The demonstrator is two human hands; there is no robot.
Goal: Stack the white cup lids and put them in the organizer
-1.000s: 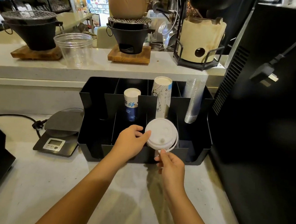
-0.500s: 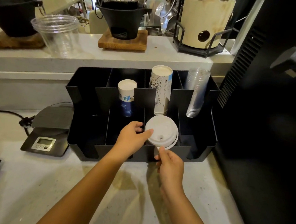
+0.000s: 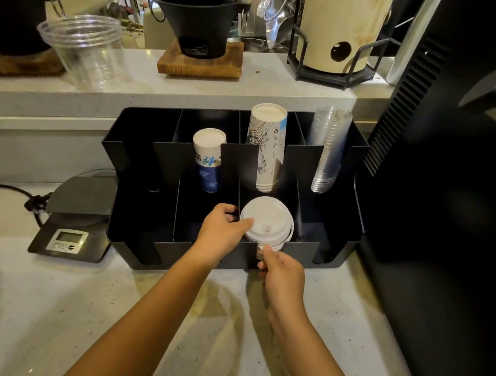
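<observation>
A stack of white cup lids [image 3: 266,220] sits low in a front compartment of the black organizer [image 3: 353,243], just right of its middle divider. My left hand [image 3: 223,231] grips the stack's left edge, thumb on the rim and fingers over the divider. At the front wall my right hand [image 3: 282,273] pinches the stack's near edge through the slot. The bottom of the stack is hidden behind the front wall.
Behind the lids stand two stacks of paper cups [image 3: 207,156] [image 3: 266,144] and a stack of clear cups [image 3: 328,147]. A digital scale [image 3: 68,231] with a cable lies to the left. A black machine [image 3: 453,177] fills the right side. A raised counter behind holds clear tubs [image 3: 84,47] and stoves.
The lid stack has come down from above the organizer's front wall into the compartment, with both hands following it. The view has moved closer and tilted down.
</observation>
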